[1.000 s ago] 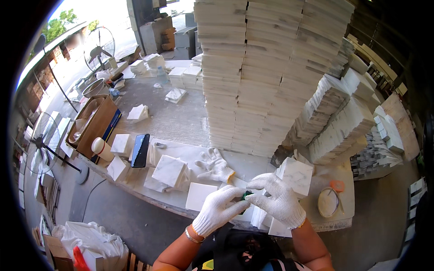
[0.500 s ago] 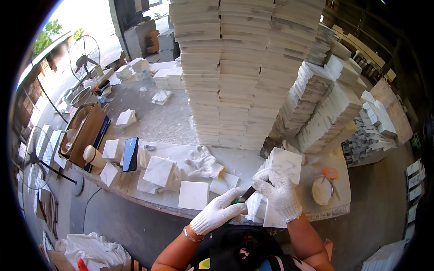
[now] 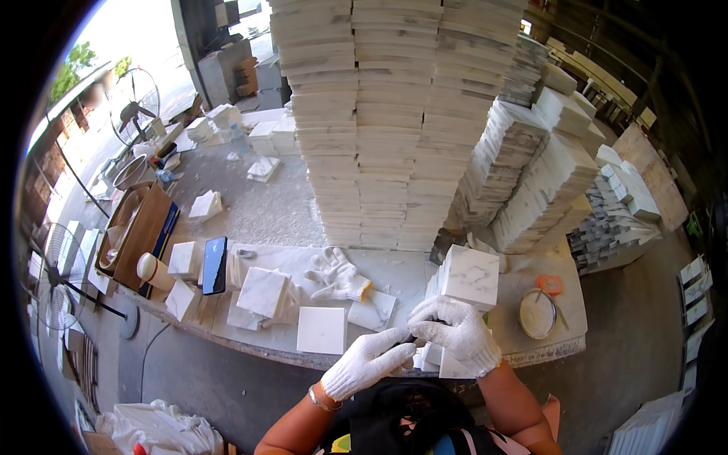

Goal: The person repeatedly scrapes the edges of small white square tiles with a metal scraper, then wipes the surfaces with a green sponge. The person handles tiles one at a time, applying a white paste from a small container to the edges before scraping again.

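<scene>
Rough-edged columns of grey-veined marble tiles tower over a dusty worktable; left hand and right hand, gloved in white knit, meet, fingers curled closed on a small dark object, mostly hidden between them.

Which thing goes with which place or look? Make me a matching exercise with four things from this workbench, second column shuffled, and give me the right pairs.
1. phone
2. loose glove
3. round dish
4. small dark item

A. beside the orange object
B. between left hand and right hand
C. white, with a yellow-orange cuff edge
D. among white blocks

Pairs: 1-D, 2-C, 3-A, 4-B
</scene>
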`<state>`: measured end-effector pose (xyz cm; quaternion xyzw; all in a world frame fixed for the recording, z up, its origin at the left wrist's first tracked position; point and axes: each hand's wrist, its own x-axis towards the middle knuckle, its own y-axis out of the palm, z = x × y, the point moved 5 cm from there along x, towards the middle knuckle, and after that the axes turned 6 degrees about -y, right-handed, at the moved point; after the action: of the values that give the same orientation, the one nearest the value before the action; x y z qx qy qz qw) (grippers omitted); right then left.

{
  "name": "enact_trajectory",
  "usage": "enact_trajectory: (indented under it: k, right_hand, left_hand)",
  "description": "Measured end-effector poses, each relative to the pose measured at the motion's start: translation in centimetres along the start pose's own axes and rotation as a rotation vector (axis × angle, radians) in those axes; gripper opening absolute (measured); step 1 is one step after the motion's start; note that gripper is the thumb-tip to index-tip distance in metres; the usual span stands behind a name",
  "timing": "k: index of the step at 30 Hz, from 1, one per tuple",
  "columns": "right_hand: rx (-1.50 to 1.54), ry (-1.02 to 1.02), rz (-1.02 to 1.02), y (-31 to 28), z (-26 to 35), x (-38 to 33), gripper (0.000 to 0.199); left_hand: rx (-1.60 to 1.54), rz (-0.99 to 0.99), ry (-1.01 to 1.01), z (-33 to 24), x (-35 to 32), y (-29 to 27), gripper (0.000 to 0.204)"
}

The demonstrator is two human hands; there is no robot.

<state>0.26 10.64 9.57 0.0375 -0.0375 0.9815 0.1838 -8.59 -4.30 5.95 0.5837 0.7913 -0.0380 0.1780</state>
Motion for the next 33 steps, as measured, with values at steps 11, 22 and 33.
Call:
enact_trajectory:
  k: [11, 22, 33]
  right_hand:
    - [-0.024, 0.028, -0.037, -0.1, -1.1, 0.1, 0.016]
    - [-0.38, -0.262, -0.198, -4.5, 1.8, 0.5, 0.02]
    - [0.06, -0.03, -0.664, -10.7, 0.9, -4.4, 0.035]
  left_hand:
    - [0.042, -0.028, 0.039, 0.9, 0.1, -0.1, 0.037]
    - [0.077, -0.029, -0.008, 1.2, 0.4, -0.9, 0.035]
    - [0.332, -0.261, 0.265, 1.5, 5.9, -4.7, 0.056]
